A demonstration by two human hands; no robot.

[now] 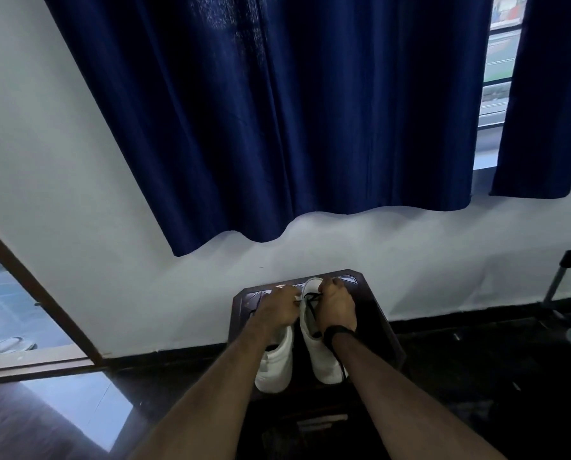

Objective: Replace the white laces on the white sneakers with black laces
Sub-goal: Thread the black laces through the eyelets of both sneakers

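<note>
Two white sneakers stand side by side on a small dark table (375, 313), toes pointing away from me. The left sneaker (275, 366) is partly covered by my left arm. A black lace (310, 303) runs through the front of the right sneaker (320, 353). My left hand (275, 308) reaches across to that shoe's left side, fingers curled at the lace. At the shoe's toe, my right hand (337, 305) is curled round the lace end. A black band sits on my right wrist. The eyelets under my hands are hidden.
A white wall rises right behind the table, with dark blue curtains (277, 111) hanging above it. An open doorway (18, 313) lies at the left. A metal stand (563, 283) is at the right edge. The floor is dark and glossy.
</note>
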